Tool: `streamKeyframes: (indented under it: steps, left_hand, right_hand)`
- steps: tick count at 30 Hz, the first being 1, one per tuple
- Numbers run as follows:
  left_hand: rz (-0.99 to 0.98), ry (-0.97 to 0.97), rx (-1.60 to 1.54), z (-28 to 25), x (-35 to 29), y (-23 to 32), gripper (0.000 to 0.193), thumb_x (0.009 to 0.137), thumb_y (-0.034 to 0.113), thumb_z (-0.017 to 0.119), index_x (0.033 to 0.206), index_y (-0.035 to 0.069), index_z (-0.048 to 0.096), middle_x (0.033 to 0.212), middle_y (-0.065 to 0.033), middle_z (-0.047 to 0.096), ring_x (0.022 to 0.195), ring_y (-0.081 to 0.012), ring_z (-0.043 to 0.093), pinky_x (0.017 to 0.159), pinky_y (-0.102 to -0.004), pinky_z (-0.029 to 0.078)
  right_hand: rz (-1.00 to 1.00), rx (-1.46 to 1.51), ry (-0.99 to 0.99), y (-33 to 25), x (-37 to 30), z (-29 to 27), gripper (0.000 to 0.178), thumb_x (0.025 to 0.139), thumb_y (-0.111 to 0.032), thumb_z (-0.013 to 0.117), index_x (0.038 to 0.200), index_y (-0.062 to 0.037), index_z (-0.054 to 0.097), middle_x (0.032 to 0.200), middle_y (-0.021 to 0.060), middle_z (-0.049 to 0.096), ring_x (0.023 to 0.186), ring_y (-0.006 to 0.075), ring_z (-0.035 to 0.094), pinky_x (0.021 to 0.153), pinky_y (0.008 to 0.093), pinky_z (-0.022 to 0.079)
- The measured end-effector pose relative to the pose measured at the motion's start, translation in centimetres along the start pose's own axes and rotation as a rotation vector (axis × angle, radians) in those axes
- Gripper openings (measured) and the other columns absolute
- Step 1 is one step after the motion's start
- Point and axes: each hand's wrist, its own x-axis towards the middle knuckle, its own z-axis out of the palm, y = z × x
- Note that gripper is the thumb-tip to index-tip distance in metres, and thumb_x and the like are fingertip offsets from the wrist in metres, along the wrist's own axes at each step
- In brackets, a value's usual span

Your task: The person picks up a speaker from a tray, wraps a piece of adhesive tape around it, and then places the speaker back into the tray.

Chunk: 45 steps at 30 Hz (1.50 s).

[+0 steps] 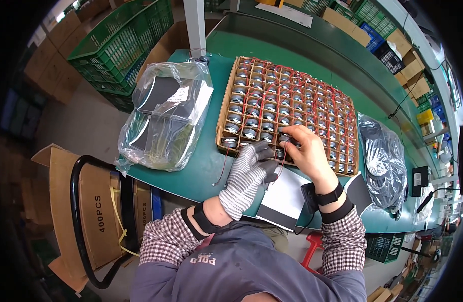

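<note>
A shallow cardboard tray [224, 108] is split into many cells by dividers. Small round dark parts with red and black wires, which look like small speakers [266, 137], sit in the cells. My bare right hand [308, 153] reaches over the front row, thumb and forefinger pinched on one speaker [286, 138], mostly hidden by the fingers. Its thin wire hangs past the tray's front edge. My left hand [246, 173], in a grey-striped glove with dark fingertips, lies at that front edge with fingers apart. I see nothing clearly held in it.
Left of the tray lies a clear plastic bag [166, 116] of dark sheets; at right, another bag [385, 156] of black parts. A white and black sheet [284, 199] lies at the green table's near edge. A black-framed chair [78, 216] with cartons and green crates [125, 50] stand leftward.
</note>
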Motion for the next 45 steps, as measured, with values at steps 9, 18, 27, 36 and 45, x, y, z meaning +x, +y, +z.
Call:
streamKeyframes:
  steps: [9, 18, 27, 36, 45]
  left_hand:
    - [-0.135, -0.04, -0.033, 0.0, -0.4, 0.9, 0.047, 0.083, 0.003, 0.059, 0.124, 0.0, 0.037, 0.109, -0.01, 0.05, 0.09, -0.0147, 0.056, 0.074, -0.0264, 0.053]
    - [-0.124, -0.038, -0.026, -0.6, -0.8, 1.3, 0.043, 0.085, 0.005, 0.056, 0.124, 0.003, 0.038, 0.113, -0.0112, 0.052, 0.093, -0.0208, 0.059, 0.075, -0.0321, 0.053]
    - [-0.031, -0.013, -0.015, -2.0, -2.0, 1.7, 0.037, 0.086, 0.004, 0.055, 0.121, 0.002, 0.042, 0.108, -0.0093, 0.056, 0.09, -0.0212, 0.061, 0.073, -0.0305, 0.053]
    - [0.165, 0.051, 0.077, -2.7, -2.6, 1.4, 0.045, 0.082, 0.004, 0.061, 0.123, 0.002, 0.041, 0.108, -0.0086, 0.055, 0.092, -0.0168, 0.058, 0.073, -0.0287, 0.053]
    - [0.514, -0.017, 0.563, -0.9, -4.5, 1.8, 0.059, 0.077, 0.001, 0.065, 0.13, 0.003, 0.037, 0.099, -0.0068, 0.057, 0.087, -0.0153, 0.057, 0.078, -0.0268, 0.05]
  right_hand:
    - [-0.185, -0.145, 0.083, 0.0, 0.4, 0.8, 0.028, 0.072, -0.004, 0.065, 0.099, -0.0011, 0.061, 0.102, 0.0138, 0.061, 0.093, 0.0305, 0.058, 0.081, 0.0366, 0.047]
    - [-0.198, -0.212, -0.168, 0.1, 4.2, 0.4, 0.021, 0.07, -0.006, 0.065, 0.091, -0.0038, 0.063, 0.095, 0.0074, 0.06, 0.089, 0.0272, 0.059, 0.075, 0.0356, 0.049]
    - [-0.393, -0.5, -0.3, -0.1, 5.2, 0.1, 0.01, 0.075, -0.012, 0.062, 0.076, -0.0058, 0.055, 0.083, 0.0067, 0.057, 0.074, 0.0269, 0.059, 0.059, 0.0372, 0.048]
    - [-0.188, -0.039, -0.168, -3.8, 4.2, -1.8, 0.011, 0.086, -0.012, 0.056, 0.082, -0.0036, 0.05, 0.058, 0.003, 0.048, 0.049, 0.0152, 0.05, 0.046, 0.0279, 0.041]
    - [0.179, 0.585, -0.231, -9.0, -1.5, -1.7, 0.012, 0.09, -0.012, 0.054, 0.081, -0.0036, 0.052, 0.06, -0.0038, 0.048, 0.045, 0.0011, 0.039, 0.039, 0.0161, 0.028]
